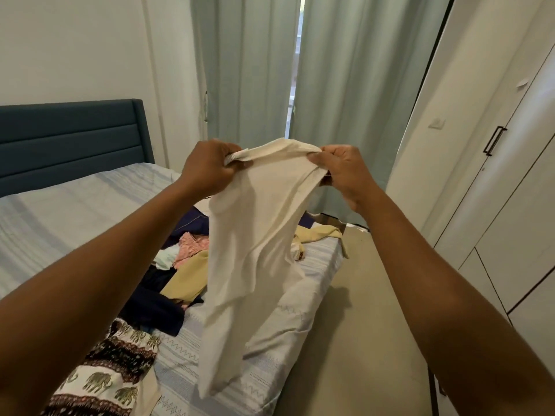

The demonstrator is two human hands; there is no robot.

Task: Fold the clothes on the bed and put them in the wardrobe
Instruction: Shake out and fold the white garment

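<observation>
I hold a cream-white garment [258,235] up in the air over the bed [60,211]. My left hand [207,169] grips its top edge on the left, and my right hand [342,172] pinches the top edge on the right. The cloth hangs down loosely between them, unfolded. Under it on the bed lies a heap of clothes: a navy piece [153,304], a mustard-yellow piece [189,280], a pink piece [192,244] and an elephant-print cloth [114,370] nearest to me. The white wardrobe [510,181] stands at the right with its doors closed.
A blue headboard [69,139] backs the bed at the left. Pale green curtains [249,70] hang ahead, with a narrow gap between them. A strip of beige floor [360,325] runs between the bed and the wardrobe.
</observation>
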